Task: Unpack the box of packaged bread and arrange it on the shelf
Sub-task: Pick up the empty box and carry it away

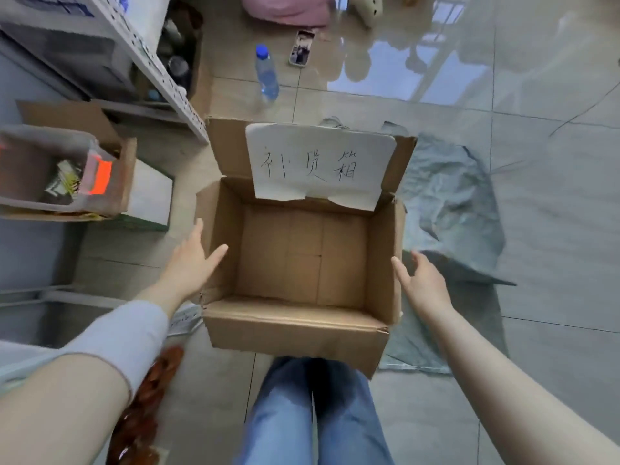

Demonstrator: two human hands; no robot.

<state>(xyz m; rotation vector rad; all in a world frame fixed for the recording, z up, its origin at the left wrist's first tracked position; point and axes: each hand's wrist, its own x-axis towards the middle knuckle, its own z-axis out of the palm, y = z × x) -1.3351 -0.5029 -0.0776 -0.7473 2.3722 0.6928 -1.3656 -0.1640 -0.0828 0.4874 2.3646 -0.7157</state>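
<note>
Cardboard shows bare across the whole inside of the box [295, 333], which sits open on the tiled floor just beyond the person's knees, its far flap turned up with a handwritten paper label [318, 162] stuck to it. No packaged bread is visible inside. The left hand [193, 263] reaches toward the box's left wall with fingers straight and spread, fingertips at or touching the cardboard. The right hand [424, 285] mirrors it just beside the right wall, palm turned inward and fingers relaxed, and contact there cannot be told. Neither hand holds anything. The box lies directly between the two palms, its wider span seemingly running left to right, so closing both hands inward would catch the side walls; the left looks slightly nearer its wall. A clear packet [147, 391] with reddish-brown contents lies at the near left, partly hidden by the forearm; whether it is bread is uncertain. The shelf [167, 78] stands at the far left, well apart from the box. Judging by the empty interior, unpacking looks finished, and moving the box aside seems likely.
</note>
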